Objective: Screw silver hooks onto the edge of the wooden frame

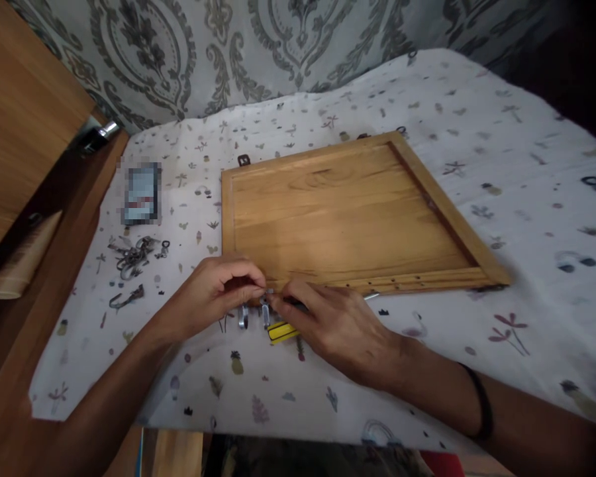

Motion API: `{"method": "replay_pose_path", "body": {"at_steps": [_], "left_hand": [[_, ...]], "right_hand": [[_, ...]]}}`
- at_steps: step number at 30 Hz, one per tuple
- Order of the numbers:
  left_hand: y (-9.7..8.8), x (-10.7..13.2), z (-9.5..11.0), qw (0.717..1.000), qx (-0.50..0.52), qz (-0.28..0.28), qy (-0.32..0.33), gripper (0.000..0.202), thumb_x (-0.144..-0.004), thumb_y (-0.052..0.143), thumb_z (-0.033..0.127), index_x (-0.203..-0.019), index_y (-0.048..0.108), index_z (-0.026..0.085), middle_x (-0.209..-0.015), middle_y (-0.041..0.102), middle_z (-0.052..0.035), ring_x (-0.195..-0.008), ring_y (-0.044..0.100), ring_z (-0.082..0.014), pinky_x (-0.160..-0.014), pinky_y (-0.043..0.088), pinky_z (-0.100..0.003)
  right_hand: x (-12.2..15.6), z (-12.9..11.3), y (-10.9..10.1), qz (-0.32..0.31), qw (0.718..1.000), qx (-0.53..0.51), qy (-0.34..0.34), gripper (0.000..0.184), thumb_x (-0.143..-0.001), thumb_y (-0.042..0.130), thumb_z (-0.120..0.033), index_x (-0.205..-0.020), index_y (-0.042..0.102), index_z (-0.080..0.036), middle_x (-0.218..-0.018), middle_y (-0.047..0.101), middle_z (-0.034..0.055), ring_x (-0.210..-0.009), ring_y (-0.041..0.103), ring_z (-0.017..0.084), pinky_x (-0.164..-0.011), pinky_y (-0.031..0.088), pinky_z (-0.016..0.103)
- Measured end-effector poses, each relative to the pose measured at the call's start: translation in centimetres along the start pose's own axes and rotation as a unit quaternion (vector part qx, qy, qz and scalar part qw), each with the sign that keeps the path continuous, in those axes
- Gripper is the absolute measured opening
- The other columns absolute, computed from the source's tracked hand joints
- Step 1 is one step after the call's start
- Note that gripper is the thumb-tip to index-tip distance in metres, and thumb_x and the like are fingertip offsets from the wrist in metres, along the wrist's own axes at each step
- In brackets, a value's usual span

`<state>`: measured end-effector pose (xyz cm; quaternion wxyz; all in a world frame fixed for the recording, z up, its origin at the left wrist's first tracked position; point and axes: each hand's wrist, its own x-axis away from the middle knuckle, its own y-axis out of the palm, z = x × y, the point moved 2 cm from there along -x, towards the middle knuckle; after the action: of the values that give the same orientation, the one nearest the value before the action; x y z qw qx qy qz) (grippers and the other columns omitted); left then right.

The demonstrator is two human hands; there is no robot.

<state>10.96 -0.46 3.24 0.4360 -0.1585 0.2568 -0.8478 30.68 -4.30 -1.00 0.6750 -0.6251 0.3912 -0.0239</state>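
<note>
A wooden framed panel [322, 212] lies flat on the cloth. At its near edge, toward the left corner, my left hand [223, 295] pinches something too small to make out. Right beside it, the fingertips of my right hand [338, 324] touch the same spot. Tucked under the right palm is a screwdriver [281, 332]; its yellow handle points left and its thin shaft shows beyond the knuckles. Two shiny metal hooks, a left hook [243, 317] and a right hook [265, 314], hang out from the panel edge between my hands.
A pile of metal hooks [135, 257] and a single hook [128, 297] lie on the patterned cloth [218, 391] at left. Behind them is a blurred phone-like object [142, 193]. Wooden furniture [24, 112] borders the left side; a patterned curtain [228, 53] hangs behind.
</note>
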Motion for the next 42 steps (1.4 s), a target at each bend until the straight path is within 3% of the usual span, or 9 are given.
{"method": "replay_pose_path", "body": {"at_steps": [13, 19, 27, 35, 42], "left_hand": [[0.29, -0.13, -0.45, 1.000, -0.014, -0.008, 0.000, 0.018, -0.097, 0.063, 0.026, -0.085, 0.072, 0.016, -0.078, 0.072, -0.0023, -0.071, 0.065, -0.0123, -0.064, 0.051, -0.022], [0.51, -0.23, -0.87, 0.999, -0.039, -0.007, 0.036, 0.015, -0.096, 0.064, 0.023, -0.085, 0.071, 0.017, -0.076, 0.071, -0.0008, -0.071, 0.063, -0.0115, -0.065, 0.047, -0.021], [0.50, -0.24, -0.85, 0.998, -0.048, -0.005, 0.036, 0.019, -0.097, 0.062, 0.026, -0.083, 0.071, 0.017, -0.076, 0.071, -0.0011, -0.069, 0.063, -0.0119, -0.065, 0.048, -0.022], [0.03, -0.05, -0.92, 1.000, -0.023, 0.020, -0.003, 0.013, -0.094, 0.063, 0.023, -0.087, 0.072, 0.017, -0.079, 0.071, -0.0021, -0.071, 0.063, -0.0123, -0.058, 0.047, -0.020], [0.04, -0.17, -0.73, 0.999, -0.039, -0.006, 0.010, 0.011, -0.094, 0.064, 0.019, -0.086, 0.072, 0.017, -0.079, 0.072, -0.0019, -0.072, 0.064, -0.0126, -0.063, 0.049, -0.021]], "right_hand": [[0.07, -0.12, 0.31, 0.002, 1.000, 0.001, 0.010, 0.019, -0.098, 0.049, -0.004, -0.100, 0.065, -0.014, -0.087, 0.068, 0.0050, -0.067, 0.060, 0.016, -0.053, 0.033, 0.030], [0.09, -0.09, 0.26, 0.000, 1.000, -0.004, 0.011, 0.020, -0.097, 0.049, -0.004, -0.099, 0.067, -0.013, -0.089, 0.068, 0.0057, -0.066, 0.059, 0.016, -0.052, 0.034, 0.030], [0.22, -0.04, 0.17, -0.009, 1.000, -0.004, 0.013, 0.018, -0.097, 0.053, -0.005, -0.101, 0.068, -0.013, -0.088, 0.067, 0.0052, -0.067, 0.058, 0.014, -0.052, 0.032, 0.029], [0.17, -0.12, 0.32, -0.014, 1.000, -0.009, 0.016, 0.017, -0.095, 0.054, -0.003, -0.099, 0.067, -0.014, -0.090, 0.068, 0.0051, -0.068, 0.060, 0.015, -0.052, 0.034, 0.030], [0.20, -0.09, 0.27, -0.014, 1.000, -0.006, 0.015, 0.017, -0.097, 0.053, -0.006, -0.100, 0.066, -0.015, -0.088, 0.068, 0.0044, -0.066, 0.060, 0.016, -0.052, 0.032, 0.031]]}}
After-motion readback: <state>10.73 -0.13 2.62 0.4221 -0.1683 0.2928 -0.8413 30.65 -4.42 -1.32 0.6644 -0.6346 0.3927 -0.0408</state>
